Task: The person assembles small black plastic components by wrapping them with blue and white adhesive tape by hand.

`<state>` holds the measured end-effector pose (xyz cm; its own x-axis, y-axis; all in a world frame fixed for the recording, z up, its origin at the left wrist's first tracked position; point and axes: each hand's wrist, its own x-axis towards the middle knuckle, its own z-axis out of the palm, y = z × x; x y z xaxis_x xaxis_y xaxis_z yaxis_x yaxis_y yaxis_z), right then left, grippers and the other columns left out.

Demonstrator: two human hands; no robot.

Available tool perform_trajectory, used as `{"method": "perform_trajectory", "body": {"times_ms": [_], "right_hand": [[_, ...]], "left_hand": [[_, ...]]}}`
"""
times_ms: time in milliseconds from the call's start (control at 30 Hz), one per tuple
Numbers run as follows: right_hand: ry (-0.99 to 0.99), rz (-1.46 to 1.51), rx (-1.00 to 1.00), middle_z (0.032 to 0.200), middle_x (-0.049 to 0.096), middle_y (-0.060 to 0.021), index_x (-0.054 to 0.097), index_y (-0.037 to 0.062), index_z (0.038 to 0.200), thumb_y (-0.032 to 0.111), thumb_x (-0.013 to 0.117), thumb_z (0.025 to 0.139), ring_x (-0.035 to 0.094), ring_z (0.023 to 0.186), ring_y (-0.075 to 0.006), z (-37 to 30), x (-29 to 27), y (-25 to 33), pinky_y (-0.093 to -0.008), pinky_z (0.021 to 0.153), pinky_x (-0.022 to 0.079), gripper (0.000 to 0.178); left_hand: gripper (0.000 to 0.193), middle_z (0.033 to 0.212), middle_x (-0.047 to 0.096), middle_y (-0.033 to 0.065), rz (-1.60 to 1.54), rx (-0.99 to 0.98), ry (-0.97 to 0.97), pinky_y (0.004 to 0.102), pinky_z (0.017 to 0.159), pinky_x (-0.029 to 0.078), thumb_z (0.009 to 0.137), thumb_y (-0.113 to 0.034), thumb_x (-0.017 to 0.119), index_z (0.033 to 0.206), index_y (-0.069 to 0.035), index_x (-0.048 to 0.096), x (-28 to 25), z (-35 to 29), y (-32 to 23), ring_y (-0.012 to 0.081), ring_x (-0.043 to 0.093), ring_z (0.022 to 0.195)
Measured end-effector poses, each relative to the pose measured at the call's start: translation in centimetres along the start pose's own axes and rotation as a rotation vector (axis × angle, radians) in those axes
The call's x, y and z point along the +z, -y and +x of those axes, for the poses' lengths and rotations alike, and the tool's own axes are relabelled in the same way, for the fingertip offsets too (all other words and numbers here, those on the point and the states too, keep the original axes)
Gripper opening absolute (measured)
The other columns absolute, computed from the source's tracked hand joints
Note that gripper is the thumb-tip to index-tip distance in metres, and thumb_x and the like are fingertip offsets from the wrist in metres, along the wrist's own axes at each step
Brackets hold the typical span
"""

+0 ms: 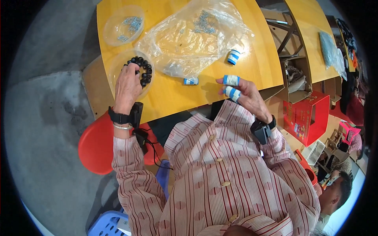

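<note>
My left hand (128, 85) reaches into a clear plastic bowl (113, 66) at the table's left. Its fingers are bent together among small round black parts (146, 74) and close on one; the fingertips are mostly hidden. Over the table's front edge, my right hand (249, 95) has its fingers partly bent and apart, with nothing visible between them. Blue-and-white striped bands (232, 93) surround two of its fingers. Two similar striped cylinders lie apart on the table: one (191, 81) by the plastic bag's near edge, another (233, 57) farther right.
A clear plastic bag (169, 43) with small silvery-blue pieces (204, 23) spreads over the wooden table (260, 59). A second clear bowl (111, 29) holds similar pieces. A red stool (96, 143), a red box (307, 118) and another person (334, 194) are around.
</note>
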<state>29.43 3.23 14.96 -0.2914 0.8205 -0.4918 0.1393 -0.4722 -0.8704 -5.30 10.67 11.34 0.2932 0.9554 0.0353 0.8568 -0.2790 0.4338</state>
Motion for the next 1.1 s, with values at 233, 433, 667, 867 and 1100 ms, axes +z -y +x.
{"method": "perform_trajectory", "body": {"times_ms": [233, 433, 667, 867, 1100], "right_hand": [[-0.054, -0.166, -0.319, 0.097, 0.064, -0.0040, 0.062, 0.0033, 0.116, 0.013, 0.057, 0.092, 0.059, 0.090, -0.0135, 3.9, -0.7, 0.6, -0.0267, 0.081, 0.048, 0.026], [-0.185, -0.372, -0.625, 0.100, 0.065, -0.0055, 0.056, 0.0080, 0.125, 0.018, 0.061, 0.091, 0.061, 0.088, -0.0146, 10.8, 1.3, 3.7, -0.0302, 0.075, 0.050, 0.036], [-0.210, -0.961, -0.705, 0.090, 0.067, -0.0112, 0.059, 0.0072, 0.111, 0.014, 0.064, 0.083, 0.064, 0.082, -0.0293, 16.2, 3.7, 3.3, -0.0375, 0.072, 0.051, 0.030], [-0.254, -1.116, -0.735, 0.093, 0.062, -0.0139, 0.059, 0.0029, 0.100, 0.008, 0.061, 0.078, 0.060, 0.089, -0.0319, 16.7, 5.8, 2.9, -0.0402, 0.075, 0.050, 0.022], [-0.212, -1.074, -0.707, 0.093, 0.060, -0.0170, 0.059, 0.0020, 0.107, 0.000, 0.061, 0.074, 0.060, 0.088, -0.0314, 16.7, 5.4, 2.6, -0.0377, 0.075, 0.050, 0.033]], "left_hand": [[0.022, 0.092, 0.057, 0.0181, -0.034, -0.123, -0.133, 0.0403, 0.077, 0.046, 0.087, -0.006, 0.054, 0.109, -0.002, 0.055, -1.9, 0.0, -2.8, 0.0327, 0.057, 0.086], [0.021, 0.092, 0.057, 0.0057, -0.684, -0.311, -0.220, 0.0262, 0.074, 0.047, 0.092, -0.012, 0.057, 0.110, -0.001, 0.054, -2.4, -1.1, -6.7, 0.0126, 0.055, 0.081], [0.020, 0.089, 0.054, 0.0009, -1.170, -0.401, -0.186, 0.0196, 0.073, 0.043, 0.088, -0.007, 0.064, 0.102, -0.001, 0.052, -0.8, -3.1, -9.9, 0.0062, 0.050, 0.079], [0.021, 0.088, 0.055, 0.0005, -1.312, -0.433, -0.096, 0.0196, 0.073, 0.043, 0.086, -0.005, 0.065, 0.102, -0.002, 0.052, 0.9, -4.5, -10.1, 0.0060, 0.051, 0.079], [0.020, 0.085, 0.056, 0.0008, -1.286, -0.453, -0.102, 0.0208, 0.065, 0.040, 0.087, -0.012, 0.064, 0.101, -0.003, 0.053, 1.0, -4.4, -10.7, 0.0068, 0.051, 0.075]]}}
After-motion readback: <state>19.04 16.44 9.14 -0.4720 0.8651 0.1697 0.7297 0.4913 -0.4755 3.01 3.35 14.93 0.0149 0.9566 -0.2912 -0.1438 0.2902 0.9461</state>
